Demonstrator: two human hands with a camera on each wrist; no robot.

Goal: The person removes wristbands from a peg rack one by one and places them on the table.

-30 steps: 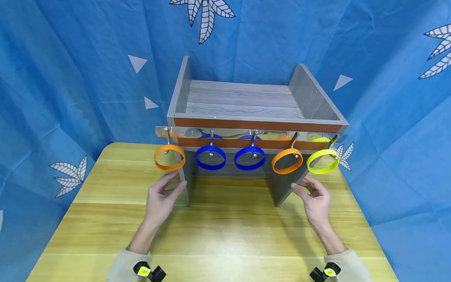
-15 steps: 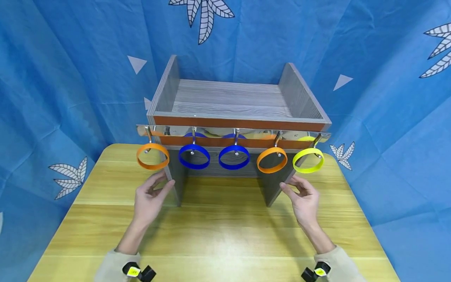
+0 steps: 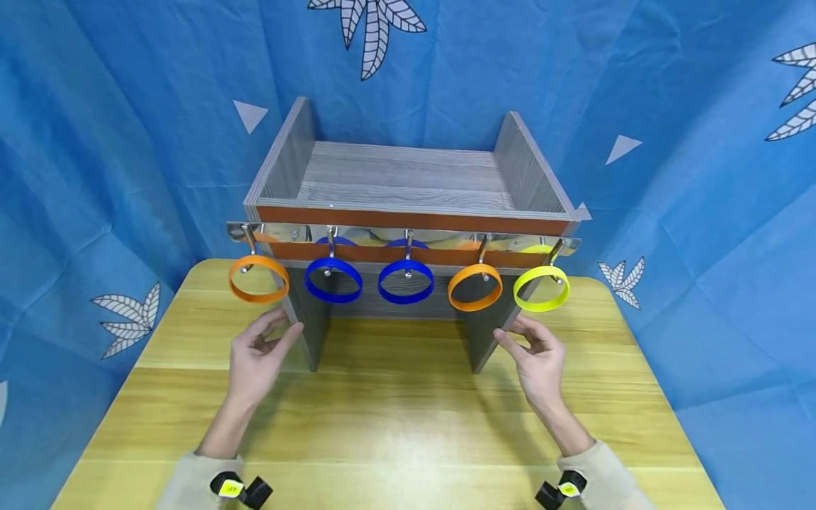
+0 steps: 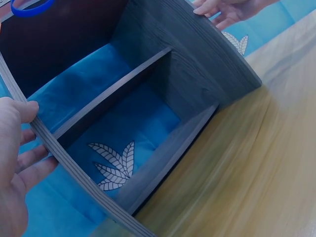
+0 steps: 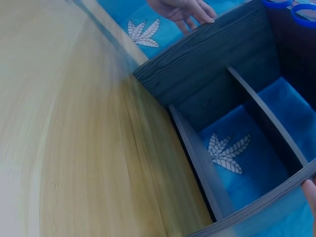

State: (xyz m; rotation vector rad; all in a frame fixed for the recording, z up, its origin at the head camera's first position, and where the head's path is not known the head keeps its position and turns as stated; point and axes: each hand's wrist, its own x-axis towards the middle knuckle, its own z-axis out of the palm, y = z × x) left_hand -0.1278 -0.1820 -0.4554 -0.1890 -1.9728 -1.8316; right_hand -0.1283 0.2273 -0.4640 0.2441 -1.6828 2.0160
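Observation:
A grey wood-grain shelf rack [image 3: 408, 170] stands upright on the table between my hands. My left hand [image 3: 255, 358] grips its left side panel [image 4: 94, 190], with the thumb at the front edge and the fingers on the outer face. On the right, my right hand [image 3: 535, 361] holds the opposite side panel [image 3: 491, 322] the same way. A shiny metal strip [image 3: 376, 234] with several hooks runs across the rack's front. From it hang an orange ring [image 3: 232, 287], two blue rings [image 3: 333, 299], another orange ring [image 3: 474, 306] and a yellow ring [image 3: 542, 307].
The pale wooden table [image 3: 395, 425] extends in front of the rack and to both sides. Behind it hangs a blue cloth [image 3: 408, 78] with printed leaves. Low crossbars [image 4: 113, 94] span the rack's back, with cloth showing between them.
The rack has shifted left across the table, with both hands moving along on its side panels. The rings still hang from the hooks in the same order.

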